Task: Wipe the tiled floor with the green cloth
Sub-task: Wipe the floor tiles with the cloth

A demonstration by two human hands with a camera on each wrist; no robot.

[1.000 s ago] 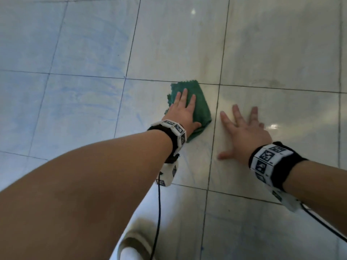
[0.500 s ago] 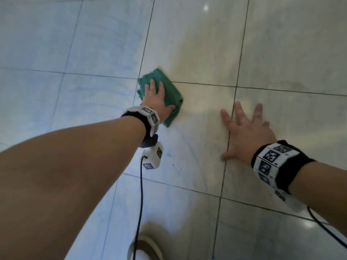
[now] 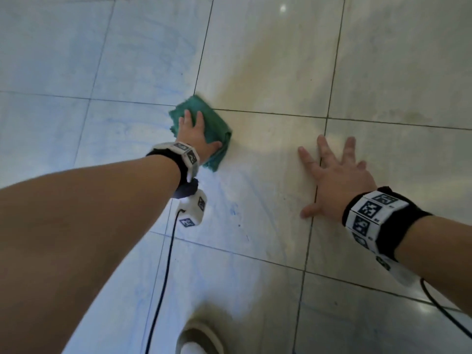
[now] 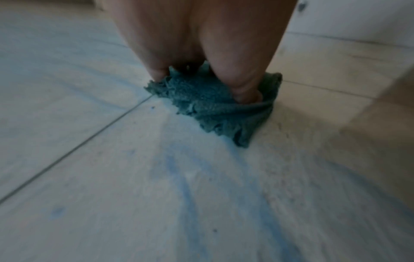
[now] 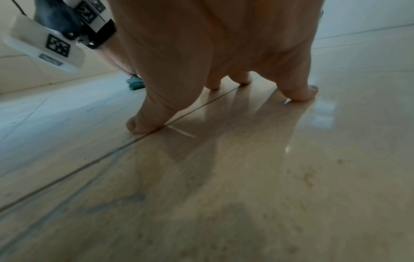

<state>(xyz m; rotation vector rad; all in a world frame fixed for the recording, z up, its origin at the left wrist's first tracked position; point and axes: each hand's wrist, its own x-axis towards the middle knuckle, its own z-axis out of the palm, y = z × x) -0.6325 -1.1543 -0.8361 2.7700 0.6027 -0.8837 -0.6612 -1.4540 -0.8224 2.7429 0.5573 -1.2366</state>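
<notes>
The green cloth (image 3: 218,129) lies bunched on the pale tiled floor (image 3: 268,60), at a crossing of grout lines. My left hand (image 3: 194,135) presses down on it with straight fingers and the thumb out to the right. Up close in the left wrist view, the left hand (image 4: 201,49) pushes its thumb into the folds of the cloth (image 4: 212,111). My right hand (image 3: 334,175) lies flat and splayed on the bare floor to the right, holding nothing. From the right wrist view the right hand (image 5: 224,53) touches the floor by its fingertips, and a bit of the cloth (image 5: 134,85) shows far left.
Faint blue streaks (image 3: 231,209) mark the tile near the cloth, and the blue streaks (image 4: 183,177) show close up. A black cable (image 3: 163,277) hangs from the left wrist camera (image 3: 192,212). A white rounded object (image 3: 201,338) sits at the bottom edge.
My left hand has slid the cloth leftward across the tile, away from the right hand. The right hand has stayed planted on the floor.
</notes>
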